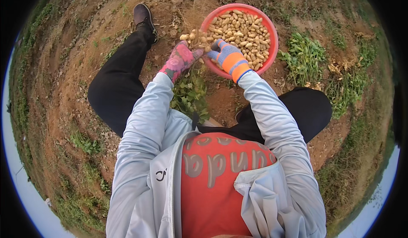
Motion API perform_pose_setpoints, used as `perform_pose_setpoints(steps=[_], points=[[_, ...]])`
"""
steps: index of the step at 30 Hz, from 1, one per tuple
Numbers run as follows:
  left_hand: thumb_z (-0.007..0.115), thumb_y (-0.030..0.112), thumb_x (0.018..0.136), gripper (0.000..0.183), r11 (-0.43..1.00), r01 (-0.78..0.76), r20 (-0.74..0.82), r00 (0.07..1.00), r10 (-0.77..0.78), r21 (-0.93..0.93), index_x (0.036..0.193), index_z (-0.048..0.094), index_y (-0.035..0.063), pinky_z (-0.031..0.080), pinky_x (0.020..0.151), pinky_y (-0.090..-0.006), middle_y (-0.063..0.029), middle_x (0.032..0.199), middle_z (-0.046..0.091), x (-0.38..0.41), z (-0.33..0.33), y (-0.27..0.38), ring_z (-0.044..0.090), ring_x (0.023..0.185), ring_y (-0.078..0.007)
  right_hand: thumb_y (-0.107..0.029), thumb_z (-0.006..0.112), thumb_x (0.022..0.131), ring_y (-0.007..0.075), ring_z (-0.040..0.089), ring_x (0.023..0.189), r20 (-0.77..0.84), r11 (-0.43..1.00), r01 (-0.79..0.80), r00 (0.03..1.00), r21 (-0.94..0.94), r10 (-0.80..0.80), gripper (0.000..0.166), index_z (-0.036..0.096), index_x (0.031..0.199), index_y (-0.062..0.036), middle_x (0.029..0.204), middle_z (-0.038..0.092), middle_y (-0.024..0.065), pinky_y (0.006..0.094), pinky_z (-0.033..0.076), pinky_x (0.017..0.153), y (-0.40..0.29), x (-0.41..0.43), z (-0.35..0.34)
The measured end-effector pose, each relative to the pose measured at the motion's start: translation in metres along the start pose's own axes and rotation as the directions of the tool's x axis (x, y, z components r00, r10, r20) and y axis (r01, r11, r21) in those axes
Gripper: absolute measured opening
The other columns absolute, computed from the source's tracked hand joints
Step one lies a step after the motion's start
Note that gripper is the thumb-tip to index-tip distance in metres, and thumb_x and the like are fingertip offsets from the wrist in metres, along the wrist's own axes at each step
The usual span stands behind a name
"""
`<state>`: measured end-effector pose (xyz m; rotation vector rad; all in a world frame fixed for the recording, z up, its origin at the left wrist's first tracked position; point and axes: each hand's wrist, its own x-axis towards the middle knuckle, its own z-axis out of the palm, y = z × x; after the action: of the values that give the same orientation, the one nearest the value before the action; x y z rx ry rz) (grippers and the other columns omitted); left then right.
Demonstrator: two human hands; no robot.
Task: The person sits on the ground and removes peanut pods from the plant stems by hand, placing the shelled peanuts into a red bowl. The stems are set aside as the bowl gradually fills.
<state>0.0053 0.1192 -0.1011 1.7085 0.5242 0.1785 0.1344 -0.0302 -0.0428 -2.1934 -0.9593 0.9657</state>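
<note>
My left hand (pixel 181 59), in a pink floral glove, grips a peanut plant by its stems just below the roots. A cluster of peanut pods (pixel 193 37) and thin dry roots stick out above this hand, while the plant's green leaves (pixel 191 93) hang down between my legs. My right hand (pixel 229 57), in an orange and grey-blue striped glove, pinches at the pods on the cluster's right side. It is over the near left rim of a red plastic basin (pixel 273 37), which holds many loose peanuts (pixel 244 30). The fingers partly hide the pods they touch.
Pulled peanut plants (pixel 304 58) lie on the soil right of the basin, with more plants bearing pods (pixel 346 75) farther right. My outstretched leg (pixel 127 69) and shoe (pixel 143 16) are at the left; my bent right knee (pixel 306 110) lies below the plants. Dry leaves and weeds dot the ground.
</note>
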Motion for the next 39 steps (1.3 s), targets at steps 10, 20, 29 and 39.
perform_pose_setpoints(steps=[10,20,29,39], points=[[0.066,0.029,0.077,0.045,0.986,0.075,-0.068,0.996,-0.065,0.148,0.113,0.055,0.0050,0.045,0.083,-0.0343,-0.0120,0.102,0.063,0.001,0.002,-0.001,0.060,0.094,-0.0240,-0.018,0.057,0.078,0.0232,0.057,0.066,-0.062,0.971,0.237,0.970,0.007,-0.236,0.019,0.050,0.089,-0.0032,0.072,0.058,0.0121,0.0341,0.045,0.062,0.036,0.014,0.037],[0.065,0.034,0.077,0.050,0.962,0.060,-0.068,0.997,-0.043,0.268,0.113,0.053,0.0006,0.044,0.084,-0.0357,-0.0167,0.104,0.061,-0.005,-0.007,-0.002,0.058,0.099,-0.0291,-0.028,0.065,0.077,0.0286,0.059,0.091,-0.032,0.976,0.029,0.999,0.217,-0.022,0.048,0.049,0.109,0.0042,0.097,0.060,0.0214,0.0349,0.045,0.079,-0.010,-0.005,0.008],[0.067,0.040,0.074,0.050,0.715,0.305,-0.217,0.952,-0.215,0.629,0.101,0.056,-0.0013,0.046,0.076,-0.0381,-0.0204,0.094,0.062,0.001,-0.008,0.017,0.059,0.089,-0.0340,-0.035,0.054,0.085,0.0392,0.056,0.091,0.071,0.987,0.146,0.986,0.075,-0.151,0.043,0.051,0.109,0.0003,0.094,0.061,0.0228,0.0389,0.044,0.079,-0.003,-0.004,0.019],[0.062,0.018,0.084,0.046,0.984,0.138,-0.114,0.986,-0.125,0.114,0.122,0.043,0.0008,0.045,0.084,-0.0260,-0.0078,0.106,0.059,-0.001,-0.029,0.021,0.056,0.098,-0.0151,-0.031,0.055,0.084,0.0209,0.059,0.081,-0.180,0.990,0.093,0.981,0.109,-0.072,0.035,0.053,0.109,-0.0059,0.089,0.062,0.0147,0.0326,0.047,0.069,0.029,-0.003,-0.039]])
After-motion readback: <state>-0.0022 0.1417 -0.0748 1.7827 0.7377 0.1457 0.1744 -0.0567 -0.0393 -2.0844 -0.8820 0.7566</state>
